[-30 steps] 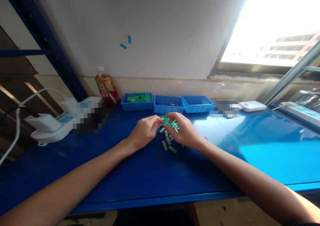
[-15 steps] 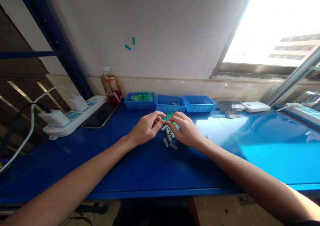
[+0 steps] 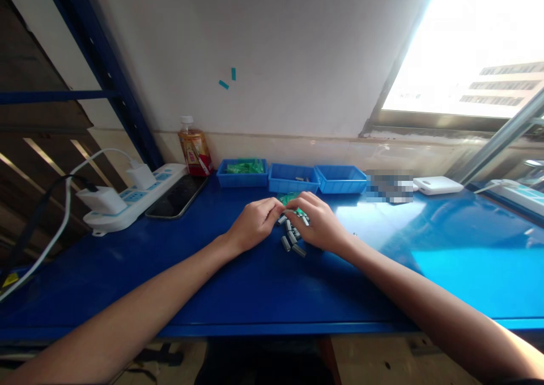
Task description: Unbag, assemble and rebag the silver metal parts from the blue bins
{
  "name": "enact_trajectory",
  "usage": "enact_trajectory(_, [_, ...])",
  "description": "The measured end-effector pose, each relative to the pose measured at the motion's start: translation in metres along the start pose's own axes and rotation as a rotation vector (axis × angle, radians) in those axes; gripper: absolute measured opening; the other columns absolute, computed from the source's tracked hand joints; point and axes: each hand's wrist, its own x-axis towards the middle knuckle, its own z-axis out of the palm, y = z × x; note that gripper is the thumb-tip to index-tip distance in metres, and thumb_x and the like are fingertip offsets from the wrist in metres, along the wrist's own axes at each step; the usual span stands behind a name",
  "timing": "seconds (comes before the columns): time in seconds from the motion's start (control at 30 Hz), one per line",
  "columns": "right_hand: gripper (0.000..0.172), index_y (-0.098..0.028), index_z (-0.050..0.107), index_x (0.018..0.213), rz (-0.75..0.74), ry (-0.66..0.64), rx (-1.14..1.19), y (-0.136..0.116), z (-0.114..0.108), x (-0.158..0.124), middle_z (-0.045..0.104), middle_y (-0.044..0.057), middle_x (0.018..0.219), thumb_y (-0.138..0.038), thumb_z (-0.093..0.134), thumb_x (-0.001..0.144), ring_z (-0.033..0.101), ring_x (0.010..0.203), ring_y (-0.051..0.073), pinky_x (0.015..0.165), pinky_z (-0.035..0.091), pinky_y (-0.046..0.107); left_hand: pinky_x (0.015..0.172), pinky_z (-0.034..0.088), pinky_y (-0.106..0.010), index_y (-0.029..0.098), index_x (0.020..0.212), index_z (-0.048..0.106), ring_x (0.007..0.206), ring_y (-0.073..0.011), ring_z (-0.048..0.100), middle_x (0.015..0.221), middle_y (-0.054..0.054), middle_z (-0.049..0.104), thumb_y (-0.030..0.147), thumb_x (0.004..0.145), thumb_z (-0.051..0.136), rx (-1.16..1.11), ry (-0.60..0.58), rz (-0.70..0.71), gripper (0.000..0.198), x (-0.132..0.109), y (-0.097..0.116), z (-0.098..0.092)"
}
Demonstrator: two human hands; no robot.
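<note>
Blue tabletop (image 3: 229, 294), middle blue bin (image 3: 293, 186) on it, left hand (image 3: 256, 223) front-left of bin, fingers bunched, right hand (image 3: 319, 221) front-right, fingers curled in, either's hold can't tell, green plastic (image 3: 285, 200) just before bin, metal cylinders (image 3: 285, 243) farther forward

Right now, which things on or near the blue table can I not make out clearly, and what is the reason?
Head view: anything between the fingertips of the left hand and right hand, hidden by the hands.
Head view: some grey cylinders, behind the right hand.
Head view: the pixelated item, masked by blocks.
Head view: the right-side power strip, cut off by the picture's right edge.
</note>
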Motion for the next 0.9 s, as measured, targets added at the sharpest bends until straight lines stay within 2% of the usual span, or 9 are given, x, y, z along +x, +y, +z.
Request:
enact_trajectory(0.1, [0.015, -0.021, 0.058, 0.09, -0.008, 0.069, -0.107, 0.012, -0.006, 0.012, 0.06, 0.007, 0.082, -0.03, 0.047, 0.093, 0.054, 0.08, 0.02, 0.075, 0.043, 0.033, 0.083, 0.047, -0.031, 0.019, 0.106, 0.059, 0.094, -0.0201, 0.06, 0.099, -0.007, 0.065, 0.033, 0.097, 0.036, 0.044, 0.014, -0.003, 0.028, 0.0, -0.004, 0.005])
enact_trajectory(0.17, [0.018, -0.02, 0.059, 0.093, 0.057, 0.159, -0.202, 0.028, -0.008, 0.022, 0.061, 0.007, 0.084, -0.033, 0.048, 0.093, 0.054, 0.083, 0.022, 0.077, 0.043, 0.035, 0.091, 0.044, -0.036, 0.019, 0.116, 0.056, 0.104, -0.0226, 0.057, 0.112, -0.008, 0.062, 0.029, 0.095, 0.04, 0.134, 0.003, 0.012, 0.028, 0.0, -0.007, 0.009])
enact_trajectory(0.27, [0.026, -0.018, 0.059, 0.105, 0.198, 0.236, -0.347, 0.054, -0.01, 0.031, 0.062, 0.01, 0.092, -0.037, 0.052, 0.09, 0.054, 0.089, 0.026, 0.078, 0.042, 0.039, 0.092, 0.045, -0.039, 0.02, 0.112, 0.061, 0.104, -0.0244, 0.056, 0.113, -0.008, 0.062, 0.026, 0.092, 0.044, 0.255, -0.053, -0.005, 0.026, 0.0, -0.012, 0.01])
enact_trajectory(0.37, [0.032, -0.016, 0.057, 0.112, 0.251, 0.176, -0.392, 0.066, -0.01, 0.026, 0.062, 0.012, 0.096, -0.037, 0.054, 0.088, 0.053, 0.092, 0.029, 0.079, 0.043, 0.042, 0.087, 0.048, -0.034, 0.02, 0.1, 0.064, 0.097, -0.022, 0.06, 0.104, -0.007, 0.063, 0.027, 0.092, 0.043, 0.264, -0.082, -0.049, 0.024, 0.001, -0.017, 0.005])
enact_trajectory(0.5, [0.025, -0.017, 0.061, 0.105, 0.219, 0.068, -0.319, 0.05, -0.01, 0.011, 0.063, 0.01, 0.094, -0.034, 0.054, 0.088, 0.053, 0.091, 0.027, 0.081, 0.043, 0.041, 0.081, 0.05, -0.03, 0.021, 0.096, 0.063, 0.088, -0.0188, 0.063, 0.097, -0.006, 0.063, 0.027, 0.094, 0.039, 0.226, -0.105, -0.037, 0.024, 0.002, -0.021, -0.003])
enact_trajectory(0.63, [0.019, -0.017, 0.063, 0.098, 0.163, -0.014, -0.231, 0.026, -0.006, 0.007, 0.063, 0.009, 0.092, -0.032, 0.054, 0.089, 0.052, 0.092, 0.025, 0.081, 0.043, 0.037, 0.072, 0.049, -0.029, 0.022, 0.097, 0.061, 0.084, -0.0198, 0.062, 0.094, -0.004, 0.063, 0.038, 0.086, 0.054, 0.255, -0.175, -0.028, 0.021, 0.002, -0.018, -0.007])
enact_trajectory(0.7, [0.017, -0.018, 0.063, 0.097, 0.128, -0.061, -0.204, 0.02, -0.001, 0.008, 0.063, 0.009, 0.09, -0.031, 0.054, 0.089, 0.052, 0.093, 0.024, 0.081, 0.043, 0.036, 0.07, 0.048, -0.029, 0.022, 0.094, 0.061, 0.083, -0.0202, 0.062, 0.092, -0.004, 0.063, 0.039, 0.085, 0.056, 0.285, -0.226, -0.046, 0.02, 0.002, -0.016, -0.006])
enact_trajectory(0.8, [0.018, -0.018, 0.063, 0.097, 0.079, -0.128, -0.179, 0.015, 0.006, 0.007, 0.062, 0.008, 0.09, -0.031, 0.055, 0.089, 0.051, 0.092, 0.023, 0.082, 0.042, 0.036, 0.072, 0.047, -0.03, 0.021, 0.092, 0.06, 0.082, -0.0206, 0.062, 0.092, -0.005, 0.063, 0.037, 0.09, 0.049, 0.285, -0.245, -0.096, 0.02, 0.003, -0.015, -0.003])
enact_trajectory(0.9, [0.019, -0.018, 0.062, 0.101, 0.032, -0.179, -0.165, 0.013, 0.009, 0.004, 0.061, 0.008, 0.091, -0.031, 0.057, 0.088, 0.051, 0.091, 0.022, 0.081, 0.041, 0.034, 0.075, 0.046, -0.03, 0.018, 0.087, 0.058, 0.083, -0.02, 0.06, 0.089, -0.006, 0.062, 0.034, 0.095, 0.037, 0.183, -0.188, -0.092, 0.027, 0.005, -0.015, 0.0])
